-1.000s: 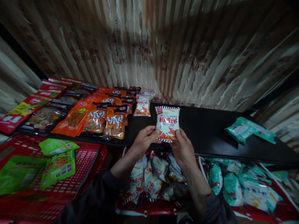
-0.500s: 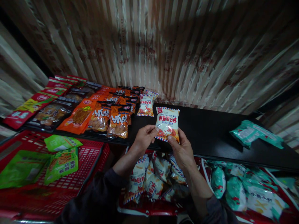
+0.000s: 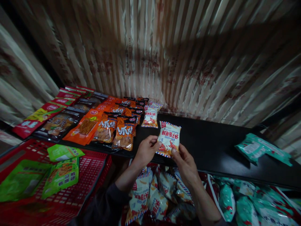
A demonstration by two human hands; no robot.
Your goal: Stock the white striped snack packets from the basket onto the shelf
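Note:
Over the black shelf, both my hands hold a white snack bag with red lettering and a striped edge, its front facing up. My left hand pinches the lower left corner. My right hand grips the lower right side, thumb on the front. Similar white bags stand just behind and to the left, apart from the held one. Beneath my forearms, a basket holds several more white bags. I cannot tell whether the held bag touches the shelf.
Orange-and-black snack bags, orange packets, dark packets and red packets line the shelf's left side. Teal bags lie at right. A red basket holds green packets. More teal bags sit lower right.
The view has tilted up slightly, so everything sits lower in the picture. Both hands keep hold of the white snack bag, with little movement relative to the shelf.

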